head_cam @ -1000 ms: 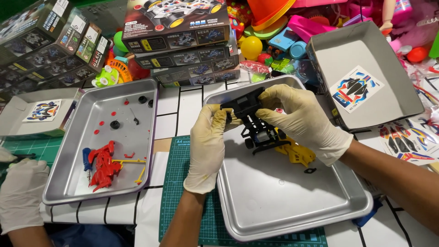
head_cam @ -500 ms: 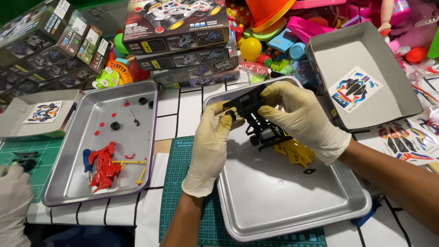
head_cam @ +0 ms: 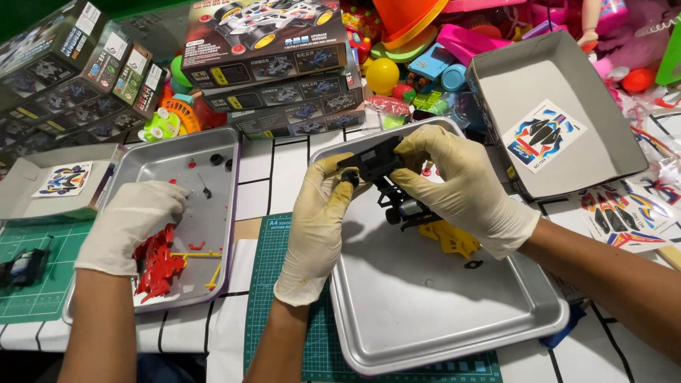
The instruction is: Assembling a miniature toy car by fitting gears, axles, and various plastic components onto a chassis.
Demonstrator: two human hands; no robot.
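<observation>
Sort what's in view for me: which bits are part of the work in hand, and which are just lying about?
In hand:
left hand
right hand
black chassis part
yellow part
right-hand metal tray

Lying about:
stacked toy car boxes
open grey box
sticker sheets
co-worker's gloved hand
co-worker's tray

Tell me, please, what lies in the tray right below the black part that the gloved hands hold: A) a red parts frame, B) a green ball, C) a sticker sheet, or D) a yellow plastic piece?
D: a yellow plastic piece lies on the floor of the metal tray, just under the black part that the left hand and right hand hold.
</observation>
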